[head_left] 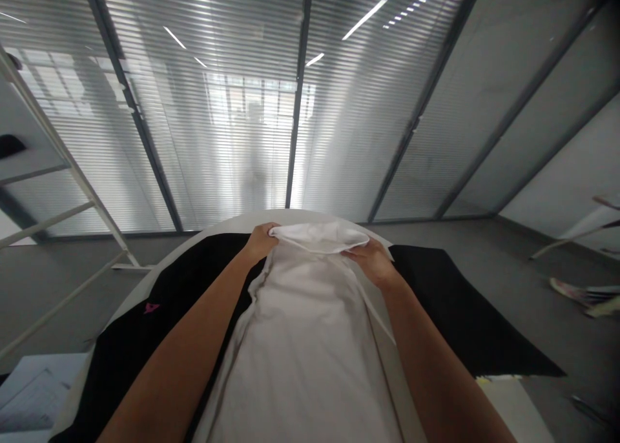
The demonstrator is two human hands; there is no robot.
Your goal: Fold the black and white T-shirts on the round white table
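A white garment (305,339) lies stretched along a white table (145,281), running from me to the far end. My left hand (260,241) is closed on the garment's far left corner. My right hand (372,260) grips the far right corner, fingers curled into the cloth. The far edge of the cloth (320,236) is folded back between the two hands. A black garment (140,339) with a small pink logo (151,308) lies spread under the white one, showing on both sides of it.
A white metal rack (62,172) stands at the left. Glass partitions with blinds (300,107) rise behind the table. Papers (29,398) lie at the lower left. A person's shoe (576,294) shows on the grey floor at the right.
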